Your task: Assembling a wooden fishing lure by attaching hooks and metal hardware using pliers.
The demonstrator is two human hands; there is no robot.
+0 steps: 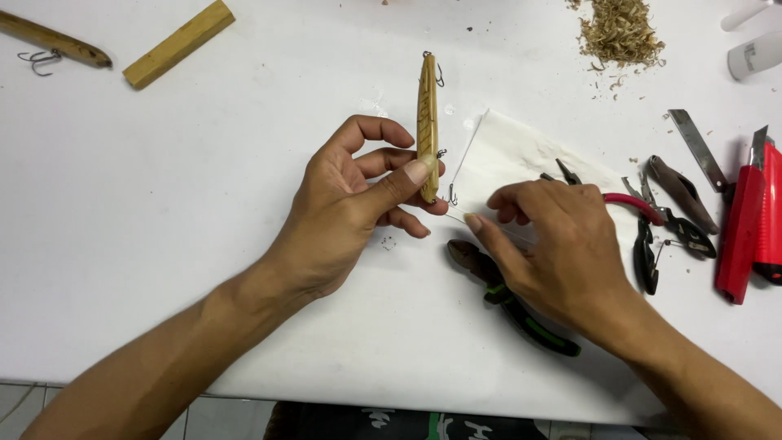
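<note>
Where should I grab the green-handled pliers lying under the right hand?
Probably take the green-handled pliers by the handles, coming from the table's near edge. The handles point down-right, clear of the right hand, while the dark head sits beside the lure held in the left hand.

Left of the left grip (371, 183) the worktop (163, 244) lies open, with the wood block (177, 44) and a second lure (53, 39) well apart. Right of the right grip (554, 236) the way is crowded: red-handled pliers (631, 204), dark pliers (680, 208) and red cutters (753, 220). Green-handled pliers (513, 305) lie just under it. Wood shavings (621, 33) sit far beyond it.
</note>
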